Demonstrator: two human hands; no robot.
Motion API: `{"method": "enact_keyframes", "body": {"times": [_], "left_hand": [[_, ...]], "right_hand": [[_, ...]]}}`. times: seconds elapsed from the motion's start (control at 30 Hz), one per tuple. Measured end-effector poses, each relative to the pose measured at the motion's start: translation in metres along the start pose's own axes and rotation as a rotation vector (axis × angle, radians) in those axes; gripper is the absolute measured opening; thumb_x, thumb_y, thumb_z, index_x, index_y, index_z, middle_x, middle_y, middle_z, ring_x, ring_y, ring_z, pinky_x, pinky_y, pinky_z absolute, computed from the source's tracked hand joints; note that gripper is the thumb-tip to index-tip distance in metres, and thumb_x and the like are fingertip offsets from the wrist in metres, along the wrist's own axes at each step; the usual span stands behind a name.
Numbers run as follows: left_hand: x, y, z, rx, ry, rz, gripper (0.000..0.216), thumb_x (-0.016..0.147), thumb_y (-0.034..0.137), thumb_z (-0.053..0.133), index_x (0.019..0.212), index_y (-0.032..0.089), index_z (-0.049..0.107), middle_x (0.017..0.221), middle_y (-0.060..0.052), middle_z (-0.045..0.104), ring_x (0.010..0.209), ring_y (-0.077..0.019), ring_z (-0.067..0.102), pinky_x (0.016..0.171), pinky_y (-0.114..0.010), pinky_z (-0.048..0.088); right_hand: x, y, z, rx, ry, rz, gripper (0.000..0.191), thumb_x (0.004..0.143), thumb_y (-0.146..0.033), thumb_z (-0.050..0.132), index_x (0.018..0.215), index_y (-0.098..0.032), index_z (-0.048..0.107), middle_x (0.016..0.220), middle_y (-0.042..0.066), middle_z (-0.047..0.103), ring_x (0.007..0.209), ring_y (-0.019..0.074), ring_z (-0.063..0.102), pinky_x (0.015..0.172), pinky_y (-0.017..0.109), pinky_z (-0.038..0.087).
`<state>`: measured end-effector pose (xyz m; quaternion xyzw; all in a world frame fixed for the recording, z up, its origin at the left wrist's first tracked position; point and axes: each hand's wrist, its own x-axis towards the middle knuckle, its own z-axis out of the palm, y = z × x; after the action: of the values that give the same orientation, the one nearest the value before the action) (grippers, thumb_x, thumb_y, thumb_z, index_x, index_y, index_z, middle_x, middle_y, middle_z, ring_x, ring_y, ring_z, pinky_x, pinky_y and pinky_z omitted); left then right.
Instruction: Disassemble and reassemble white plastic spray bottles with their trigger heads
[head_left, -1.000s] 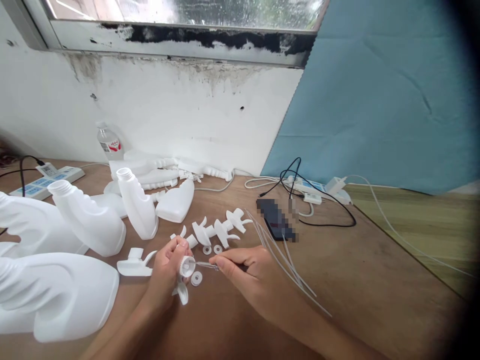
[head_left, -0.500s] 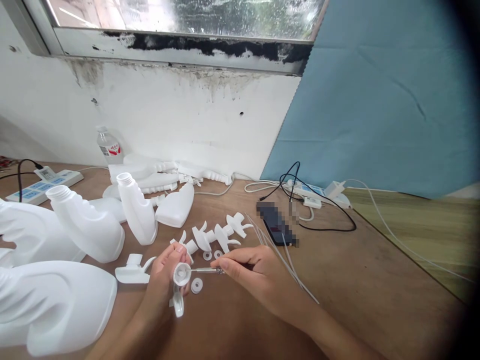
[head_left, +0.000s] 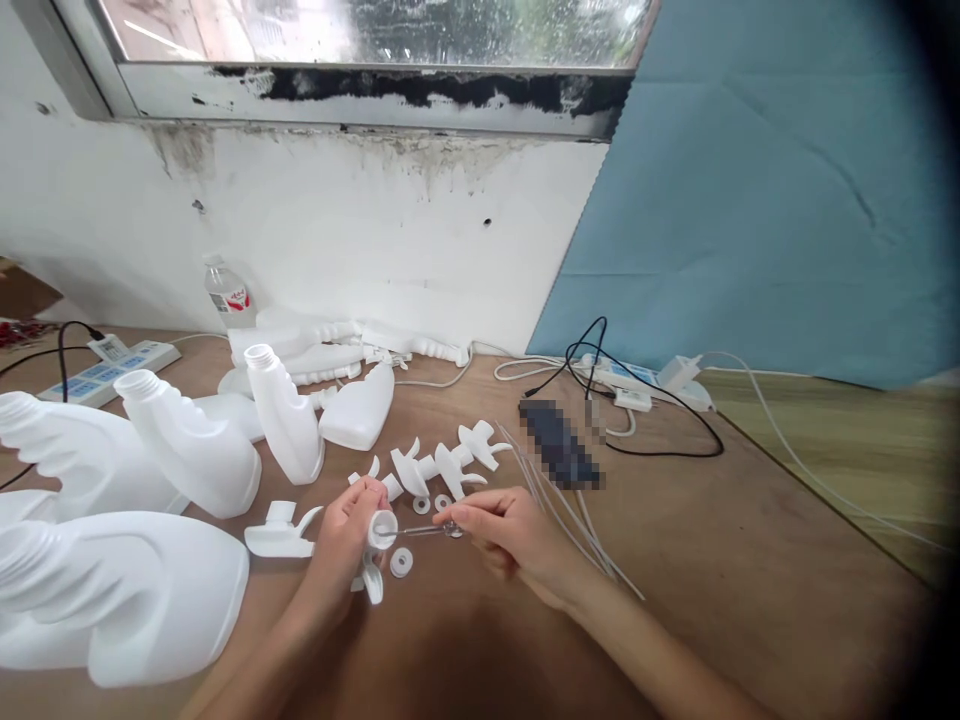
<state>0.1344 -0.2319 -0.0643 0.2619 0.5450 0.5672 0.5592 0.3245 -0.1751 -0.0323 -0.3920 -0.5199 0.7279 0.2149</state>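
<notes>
"Relative to the frame half a second earlier, the spray head (head_left: pixel 373 580) has turned slightly: its collar (head_left: pixel 385 518) now leans further toward the right hand (head_left: pixel 517 538), and the tip of the thin tool (head_left: pixel 421 531) reaches inside the rim. State the condition of each hand."

"Left hand (head_left: pixel 351 528): closed around the spray head, holding it over the table (head_left: pixel 720 590) with the collar opening exposed. Right hand: pinched narrow on the far end of the tool, whose shaft lies nearly level between the hands. Contact of the tip with the inside cannot be confirmed."

"Which step is in hand?"

"Judged from the grip, work inside the collar: the tool appears to be adjusting or probing something there. Any small part inside is too fine to make out."

"What does the next move call for?"

"Probably a steady left hand and a small, controlled stroke of the tool, kept clear of the rim. A slip could disturb the loose washer (head_left: pixel 397 571) just beside the spray head."

"List the surroundings, working outward."

"Past the washer: a row of spare spray heads (head_left: pixel 409 472). Left of the left hand: one more spray head (head_left: pixel 277 543), lying apart. Beyond the right hand: thin tubes (head_left: pixel 622 572) and a dark phone (head_left: pixel 559 445). Farther left: white bottles (head_left: pixel 176 590), some upright, some lying"
</notes>
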Motion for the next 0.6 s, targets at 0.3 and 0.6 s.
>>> {"method": "enact_keyframes", "body": {"times": [0.3,0.6], "left_hand": [[-0.002,-0.008,0.002,0.185,0.053,0.112,0.038,0.080,0.053,0.055,0.065,0.019,0.046,0.047,0.007,0.040,0.036,-0.0076,0.036,0.035,-0.018,0.031],[-0.006,-0.011,0.001,0.291,0.052,0.206,0.036,0.081,0.051,0.056,0.066,0.019,0.049,0.049,0.005,0.042,0.041,-0.0085,0.039,0.039,-0.018,0.033]], "right_hand": [[-0.025,0.005,0.003,-0.444,0.220,-0.313,0.031,0.084,-0.041,0.058,0.086,-0.017,0.078,0.060,0.002,0.063,0.058,0.0134,0.055,0.054,0.024,0.041],[-0.036,0.006,0.014,-0.591,0.203,-0.414,0.030,0.089,-0.034,0.052,0.090,-0.017,0.077,0.075,0.005,0.072,0.070,0.0169,0.063,0.061,0.025,0.045]]}}
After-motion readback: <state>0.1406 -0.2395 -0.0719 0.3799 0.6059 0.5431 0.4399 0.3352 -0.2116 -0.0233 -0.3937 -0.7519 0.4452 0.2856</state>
